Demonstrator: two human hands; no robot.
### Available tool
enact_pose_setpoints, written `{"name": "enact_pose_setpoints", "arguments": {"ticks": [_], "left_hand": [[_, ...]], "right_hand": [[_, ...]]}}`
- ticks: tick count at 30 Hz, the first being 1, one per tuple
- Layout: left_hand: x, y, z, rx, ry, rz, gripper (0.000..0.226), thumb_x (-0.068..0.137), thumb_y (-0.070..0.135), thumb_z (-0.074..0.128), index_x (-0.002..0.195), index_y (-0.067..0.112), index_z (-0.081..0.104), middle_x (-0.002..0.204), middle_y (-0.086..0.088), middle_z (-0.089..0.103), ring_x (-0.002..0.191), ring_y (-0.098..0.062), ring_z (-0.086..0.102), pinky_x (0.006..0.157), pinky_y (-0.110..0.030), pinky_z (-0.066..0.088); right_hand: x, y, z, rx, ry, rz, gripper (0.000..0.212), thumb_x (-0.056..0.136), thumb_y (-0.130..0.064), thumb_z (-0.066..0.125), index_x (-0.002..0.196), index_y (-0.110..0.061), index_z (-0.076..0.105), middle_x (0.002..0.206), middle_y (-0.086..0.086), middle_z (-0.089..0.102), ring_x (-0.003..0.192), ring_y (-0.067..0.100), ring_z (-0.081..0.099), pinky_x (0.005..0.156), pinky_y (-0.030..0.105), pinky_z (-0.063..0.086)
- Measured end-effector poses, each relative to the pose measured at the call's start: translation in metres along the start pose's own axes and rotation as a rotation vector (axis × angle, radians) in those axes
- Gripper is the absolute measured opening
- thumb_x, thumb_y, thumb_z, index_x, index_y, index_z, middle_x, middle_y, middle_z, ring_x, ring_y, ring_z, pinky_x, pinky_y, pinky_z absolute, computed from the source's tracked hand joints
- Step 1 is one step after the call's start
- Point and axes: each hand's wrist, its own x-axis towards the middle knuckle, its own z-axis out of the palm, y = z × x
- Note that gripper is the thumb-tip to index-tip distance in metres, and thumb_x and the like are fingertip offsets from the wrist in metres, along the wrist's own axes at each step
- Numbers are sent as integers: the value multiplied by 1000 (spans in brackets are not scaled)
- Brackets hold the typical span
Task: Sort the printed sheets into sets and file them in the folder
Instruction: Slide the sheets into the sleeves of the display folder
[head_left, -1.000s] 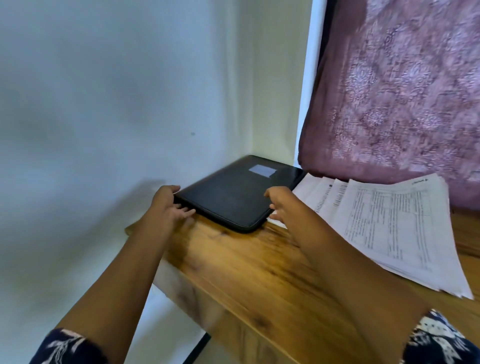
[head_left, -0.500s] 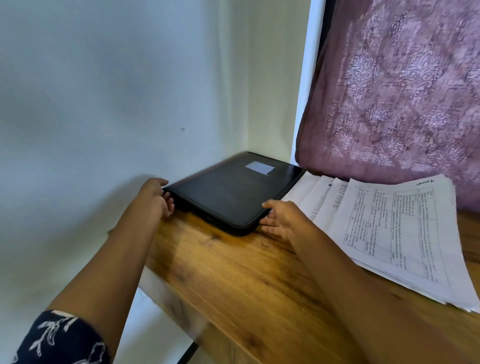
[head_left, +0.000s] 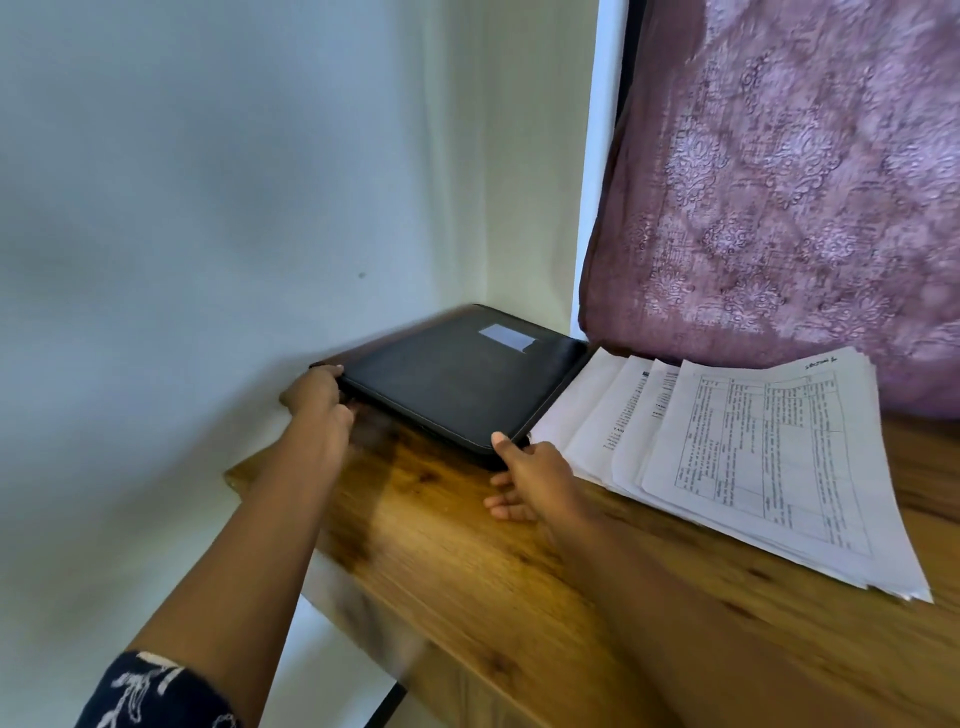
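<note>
The black folder (head_left: 457, 384) is shut and lies at the far left corner of the desk (head_left: 519, 597), a pale label (head_left: 506, 336) on top. The white printed sheets (head_left: 769, 467) lie fanned out just right of it, by the back edge.

Your left hand (head_left: 318, 399) and right hand (head_left: 532, 475) are bare; a navy, white-printed sleeve (head_left: 156, 693) covers your left upper arm.

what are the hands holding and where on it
The black folder: the left hand grips its left corner; the right hand has its thumb on the nearest corner, full grip unclear.
</note>
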Motion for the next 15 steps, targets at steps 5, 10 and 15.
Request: {"name": "enact_pose_setpoints", "arguments": {"ticks": [5,10,15], "left_hand": [[-36,-6,-27,-132,-91,61,22,86,-2,59,106,6,53,94,-6,56,86,-18,59,57,-28,57],[-73,1,-54,-123,-275,-11,16,86,-6,52,79,9,51,90,-10,53,83,-20,57,95,-43,51],[-123,29,-71,-85,-433,-9,12,88,0,50,79,9,51,91,-10,54,89,-22,58,101,-47,46]], "right_hand": [[-19,3,13,640,-129,106,56,93,-11,58,142,-11,29,131,12,50,97,28,65,70,36,59],[-43,2,-11,881,-172,44,42,91,8,52,129,-7,41,132,17,47,115,37,55,79,45,56],[-73,10,-29,949,-271,47,46,90,10,52,133,-4,42,132,23,49,107,38,59,68,46,58]]}}
